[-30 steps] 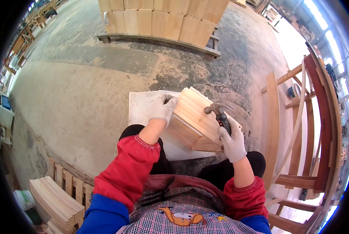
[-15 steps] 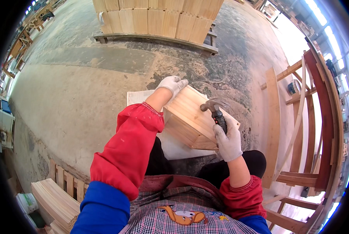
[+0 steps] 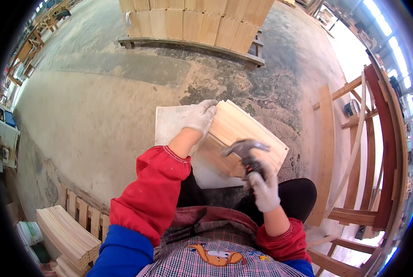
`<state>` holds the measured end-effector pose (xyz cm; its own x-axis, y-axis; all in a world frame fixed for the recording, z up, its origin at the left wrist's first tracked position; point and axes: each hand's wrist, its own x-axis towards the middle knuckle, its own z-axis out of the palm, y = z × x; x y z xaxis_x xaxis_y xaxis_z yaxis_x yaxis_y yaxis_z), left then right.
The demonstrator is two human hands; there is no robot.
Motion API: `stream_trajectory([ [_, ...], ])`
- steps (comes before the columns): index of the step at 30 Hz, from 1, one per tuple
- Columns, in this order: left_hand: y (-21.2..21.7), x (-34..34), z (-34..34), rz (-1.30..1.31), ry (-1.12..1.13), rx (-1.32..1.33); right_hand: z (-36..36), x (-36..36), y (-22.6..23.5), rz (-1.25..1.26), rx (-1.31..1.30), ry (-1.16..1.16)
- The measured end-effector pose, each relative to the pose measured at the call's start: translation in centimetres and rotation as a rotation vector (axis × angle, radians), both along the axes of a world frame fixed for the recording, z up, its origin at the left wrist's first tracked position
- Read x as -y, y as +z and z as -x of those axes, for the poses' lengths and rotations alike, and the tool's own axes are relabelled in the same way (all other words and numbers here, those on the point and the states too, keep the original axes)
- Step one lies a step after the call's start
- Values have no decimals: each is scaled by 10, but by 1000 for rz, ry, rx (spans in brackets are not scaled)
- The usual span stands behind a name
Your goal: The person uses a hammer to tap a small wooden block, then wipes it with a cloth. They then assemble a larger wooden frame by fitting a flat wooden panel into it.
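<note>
My right hand point(image 3: 264, 188), in a white glove, is closed round the dark grip of a claw hammer point(image 3: 246, 148). The hammer's metal head hangs above the near side of a pale wooden box point(image 3: 248, 129) and looks slightly blurred. My left hand point(image 3: 201, 117), also gloved, grips the box by its far left corner, fingers bent over the edge. The box stands tilted at an angle in front of my knees, a smooth plank side facing up. Under it lies a whitish sheet or board point(image 3: 168, 123) on the floor.
Stacked wooden boxes point(image 3: 192, 23) stand on a pallet point(image 3: 192, 45) ahead. To the right is a timber frame point(image 3: 385, 152) with a small bucket point(image 3: 351, 108). At lower left, bundled wood strips point(image 3: 68, 233) lie beside a slatted pallet point(image 3: 87, 213) and a white tub point(image 3: 29, 233).
My right hand has drawn the hammer toward me and a little left, off the box's top face. My left hand has shifted down along the corner, and the box's upper face is turned slightly.
</note>
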<state>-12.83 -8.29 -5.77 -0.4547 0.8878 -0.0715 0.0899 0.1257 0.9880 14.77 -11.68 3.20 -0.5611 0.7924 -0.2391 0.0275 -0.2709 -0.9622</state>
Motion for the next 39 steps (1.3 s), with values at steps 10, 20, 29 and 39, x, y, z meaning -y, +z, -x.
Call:
stream_trajectory([
  [10, 7, -3, -11, -65, 52, -27, 51, -22, -104, 927, -129, -202],
  [20, -9, -6, -9, -92, 0, 135, 87, -70, -147, 951, -273, -155],
  [29, -7, -7, -11, -111, 9, 191, 78, -84, -172, 1051, -366, -196],
  [39, -5, -10, -9, -100, -25, 210, 82, -89, -206, 1022, -398, -322],
])
